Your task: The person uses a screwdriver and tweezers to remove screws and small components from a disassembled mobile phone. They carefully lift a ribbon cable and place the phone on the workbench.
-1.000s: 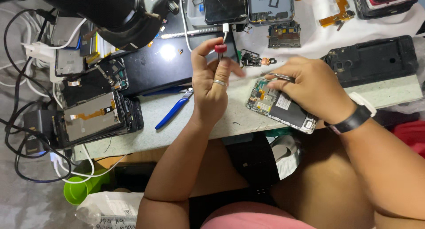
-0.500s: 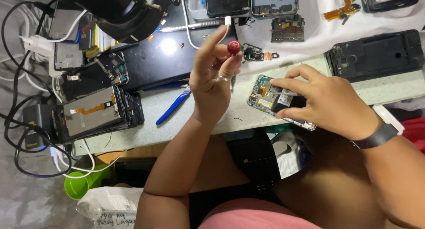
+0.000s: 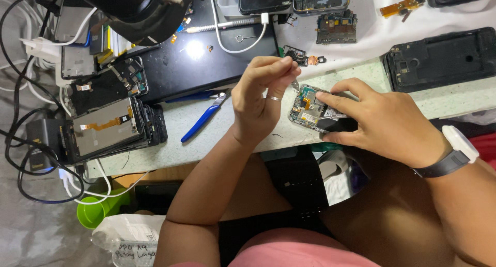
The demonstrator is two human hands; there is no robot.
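- pale speckled stone makes up the counter [image 3: 243,130], its near edge running in front of the person's lap
- black, glossy mat [image 3: 206,60] lies toward the far left of the counter, catching a spot of lamp light
- an empty black phone frame [image 3: 444,58] sits at the far right edge, set aside out of the way
- a stack of stripped phones [image 3: 106,125] with orange flex cables rests at the near left corner, cables trailing off the edge
- right hand [image 3: 385,122] lies flat and low, wrist with a dark watch band hanging past the near edge; fingers spread over the opened phone [image 3: 312,109], pressing it down, seemingly to keep it from sliding
- left hand [image 3: 261,99] is raised on a bent wrist just left of the phone, a ring on one finger; thumb and fingertips are pressed together in a pinch, but what they pinch is too small to tell
- the opened phone, its circuit board showing, sits at the near edge of the counter between the two hands
- blue-handled pliers [image 3: 201,120] lie diagonally near the left hand, within easy reach
- a small loose circuit board [image 3: 336,27] rests near the far edge
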